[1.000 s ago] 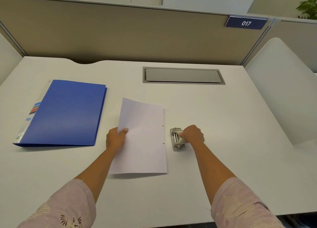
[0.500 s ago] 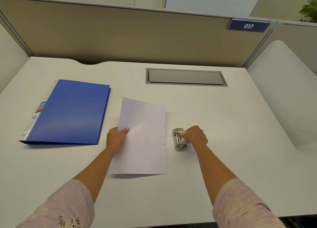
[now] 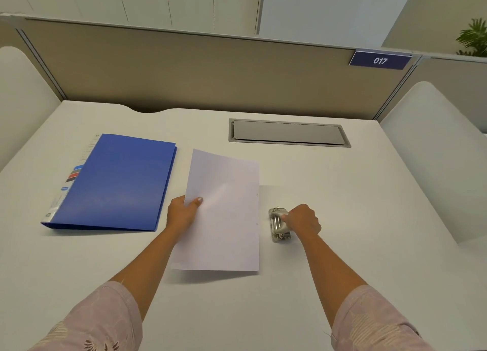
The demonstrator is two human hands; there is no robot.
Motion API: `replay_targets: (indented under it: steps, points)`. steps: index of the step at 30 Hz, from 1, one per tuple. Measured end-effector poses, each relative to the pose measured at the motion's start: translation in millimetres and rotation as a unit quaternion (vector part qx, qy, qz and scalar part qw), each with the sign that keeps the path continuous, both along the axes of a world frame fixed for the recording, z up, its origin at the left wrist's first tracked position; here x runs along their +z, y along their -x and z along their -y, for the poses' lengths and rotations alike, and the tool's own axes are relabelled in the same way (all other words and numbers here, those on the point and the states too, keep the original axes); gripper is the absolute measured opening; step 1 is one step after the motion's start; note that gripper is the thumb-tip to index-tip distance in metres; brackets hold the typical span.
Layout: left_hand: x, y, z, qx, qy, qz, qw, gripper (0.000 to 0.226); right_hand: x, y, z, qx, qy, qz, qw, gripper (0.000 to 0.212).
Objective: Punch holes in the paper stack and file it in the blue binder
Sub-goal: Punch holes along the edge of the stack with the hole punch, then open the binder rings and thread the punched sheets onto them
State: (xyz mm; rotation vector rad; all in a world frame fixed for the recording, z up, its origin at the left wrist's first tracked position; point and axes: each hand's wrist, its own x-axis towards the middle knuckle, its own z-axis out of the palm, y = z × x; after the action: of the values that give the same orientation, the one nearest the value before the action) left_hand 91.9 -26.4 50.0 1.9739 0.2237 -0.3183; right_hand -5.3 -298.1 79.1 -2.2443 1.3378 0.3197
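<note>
Your left hand (image 3: 183, 212) is pinching the paper stack (image 3: 221, 213) by its left edge; your right hand (image 3: 303, 220) is gripping the hole punch (image 3: 278, 225) just beside it, blue binder (image 3: 116, 183) lying closed beyond your left hand.

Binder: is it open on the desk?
No, the blue binder lies closed and flat on the desk, left of the paper that the left hand holds.

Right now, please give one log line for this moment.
paper stack: punched, left hand holds | right hand: on hole punch | blue binder: closed
</note>
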Motion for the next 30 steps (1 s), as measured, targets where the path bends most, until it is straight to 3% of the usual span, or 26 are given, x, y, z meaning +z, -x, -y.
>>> replay_targets:
  steps: [9, 11, 13, 15, 17, 19, 23, 26, 30]
  points:
    - [21.3, -3.5, -2.7, 0.008, 0.033, 0.018, 0.999, 0.046, 7.8, -1.4, 5.3, 0.052, 0.045, -0.007, 0.998, 0.029]
    - [31.4, -5.1, -3.8, 0.013, 0.052, 0.027, 0.998, 0.04, 16.1, -4.8, 5.6, 0.068, 0.063, 0.063, 0.994, 0.034]
    - [45.2, -7.1, -5.8, 0.018, 0.072, 0.045, 0.996, 0.028, 30.7, -12.4, 2.9, 0.076, 0.014, 0.185, 0.98, 0.035]
    - [60.6, -9.7, -8.3, 0.024, 0.089, 0.063, 0.994, 0.015, 52.5, -22.6, -5.1, 0.079, -0.11, 0.298, 0.945, 0.038]
    - [76.7, -11.5, -11.4, 0.027, 0.104, 0.087, 0.99, 0.012, 78.1, -31.2, -17.4, 0.103, -0.23, 0.338, 0.907, 0.042]
    - [93.4, -12.7, -16.5, 0.031, 0.119, 0.108, 0.986, 0.014, 95.9, -38.8, -28.7, 0.159, -0.291, 0.337, 0.881, 0.043]
    - [116.6, -17.5, -23.0, 0.034, 0.143, 0.135, 0.98, 0.017, 104.3, -48.0, -44.1, 0.244, -0.317, 0.364, 0.841, 0.034]
    - [131.6, -20.7, -28.0, 0.031, 0.158, 0.16, 0.974, 0.017, 110.5, -55.3, -54.9, 0.215, -0.335, 0.425, 0.813, 0.019]
    - [137.9, -18.8, -33.6, 0.017, 0.174, 0.175, 0.969, 0.018, 114.5, -60.8, -66.4, 0.186, -0.345, 0.46, 0.797, 0.014]
